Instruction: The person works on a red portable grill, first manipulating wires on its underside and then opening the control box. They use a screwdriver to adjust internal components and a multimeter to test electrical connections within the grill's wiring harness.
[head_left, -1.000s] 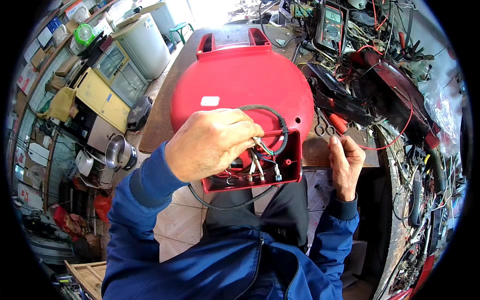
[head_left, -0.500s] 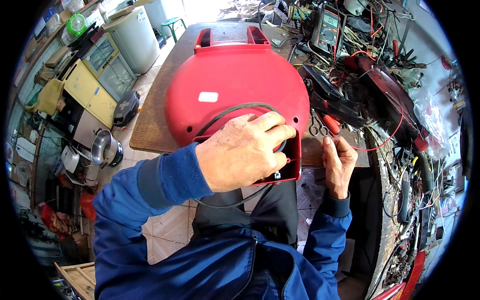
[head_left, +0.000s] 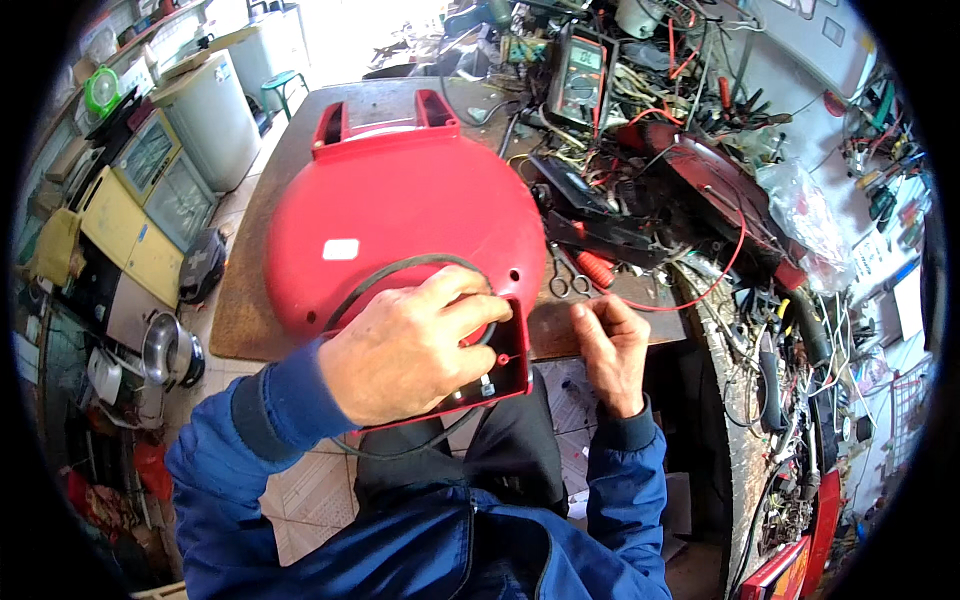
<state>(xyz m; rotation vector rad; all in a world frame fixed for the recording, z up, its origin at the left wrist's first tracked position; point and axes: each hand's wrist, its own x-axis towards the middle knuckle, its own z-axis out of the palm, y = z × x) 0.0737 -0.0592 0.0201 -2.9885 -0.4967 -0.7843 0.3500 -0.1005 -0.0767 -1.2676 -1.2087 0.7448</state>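
Observation:
A red rounded plastic housing (head_left: 400, 190) lies on the wooden table (head_left: 245, 310), with an open compartment (head_left: 515, 370) at its near edge. My left hand (head_left: 425, 340) is over that compartment with bent fingers reaching inside, hiding most of the wires and whatever it grips. A thick black cable (head_left: 390, 264) loops over the housing behind it. My right hand (head_left: 610, 350) is closed, thumb against index finger, at the table's front edge beside the housing; anything in the pinch is too small to make out. Scissors (head_left: 568, 280) and a red-handled tool (head_left: 594, 268) lie just beyond it.
A multimeter (head_left: 583, 75), tangled leads, black plastic parts (head_left: 590, 230) and a clear bag (head_left: 805, 215) crowd the right side and back. Cabinets (head_left: 130, 220), a white appliance (head_left: 205, 120), a green stool (head_left: 283, 85) and a steel pot (head_left: 162, 348) are on the left.
My left hand has gone from holding wires visibly above the compartment to reaching into it, covering them. The whole view has shifted, housing and right hand appearing farther left.

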